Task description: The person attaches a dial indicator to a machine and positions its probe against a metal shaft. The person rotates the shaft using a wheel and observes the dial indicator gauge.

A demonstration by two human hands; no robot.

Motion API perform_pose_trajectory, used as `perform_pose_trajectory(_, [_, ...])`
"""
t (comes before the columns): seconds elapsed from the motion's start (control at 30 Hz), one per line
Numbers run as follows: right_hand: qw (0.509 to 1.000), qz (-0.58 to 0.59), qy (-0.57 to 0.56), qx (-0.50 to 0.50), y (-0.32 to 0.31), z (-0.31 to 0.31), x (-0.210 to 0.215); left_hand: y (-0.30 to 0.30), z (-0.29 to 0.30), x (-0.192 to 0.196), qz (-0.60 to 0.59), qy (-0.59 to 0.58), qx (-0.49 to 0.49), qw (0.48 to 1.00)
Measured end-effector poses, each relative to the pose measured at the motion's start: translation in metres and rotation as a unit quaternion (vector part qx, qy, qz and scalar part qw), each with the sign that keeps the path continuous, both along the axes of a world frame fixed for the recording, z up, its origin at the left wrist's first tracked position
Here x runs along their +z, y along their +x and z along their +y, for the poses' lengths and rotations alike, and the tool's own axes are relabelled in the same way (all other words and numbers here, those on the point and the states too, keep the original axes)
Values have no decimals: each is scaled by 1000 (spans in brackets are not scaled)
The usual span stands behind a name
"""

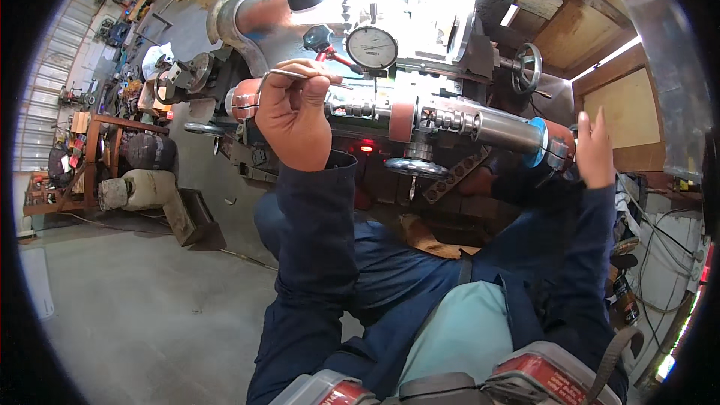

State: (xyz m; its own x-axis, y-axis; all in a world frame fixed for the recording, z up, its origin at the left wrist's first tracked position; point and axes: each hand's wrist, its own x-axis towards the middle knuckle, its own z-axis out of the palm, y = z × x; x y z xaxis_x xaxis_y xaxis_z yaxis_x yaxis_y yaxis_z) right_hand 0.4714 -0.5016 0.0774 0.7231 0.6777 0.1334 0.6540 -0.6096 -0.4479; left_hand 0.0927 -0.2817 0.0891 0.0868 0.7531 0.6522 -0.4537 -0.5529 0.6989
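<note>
Pinching bent metal rod (280, 72) in left hand (296, 114), near left orange collar (244, 99). Straightening right hand's (595, 151) fingers beside right orange collar (559, 144) (can't tell if gripping), well apart from left. Facing dial gauge (373, 47) above lobed metal shaft (454, 121), between both.

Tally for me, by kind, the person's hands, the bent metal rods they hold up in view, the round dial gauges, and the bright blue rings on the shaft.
Hands: 2 (left hand, right hand)
Bent metal rod: 1
Round dial gauge: 1
Bright blue ring: 1
Total: 5
</note>
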Motion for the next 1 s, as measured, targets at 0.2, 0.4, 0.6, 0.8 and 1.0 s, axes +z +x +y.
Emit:
perform_pose_trajectory(0.2, [953, -54, 297, 6, -60, -40, -40, 8, -2, -7, 18, -18, 14, 1000])
perform_pose_trajectory(0.4, [938, -83, 335, -35, -59, -62, -130, 12, -5, -10, 40, -32, 5, 999])
perform_pose_trajectory(0.6, [922, -57, 382, -34, -47, -67, -164, 16, -8, -16, 75, -34, -13, 997])
perform_pose_trajectory(0.8, [932, -88, 350, -21, -51, -67, -162, 18, -15, -14, 120, -59, 0, 991])
perform_pose_trajectory(1.0, [932, -140, 328, -63, -46, -71, -177, 15, -13, -16, 131, -55, -16, 990])
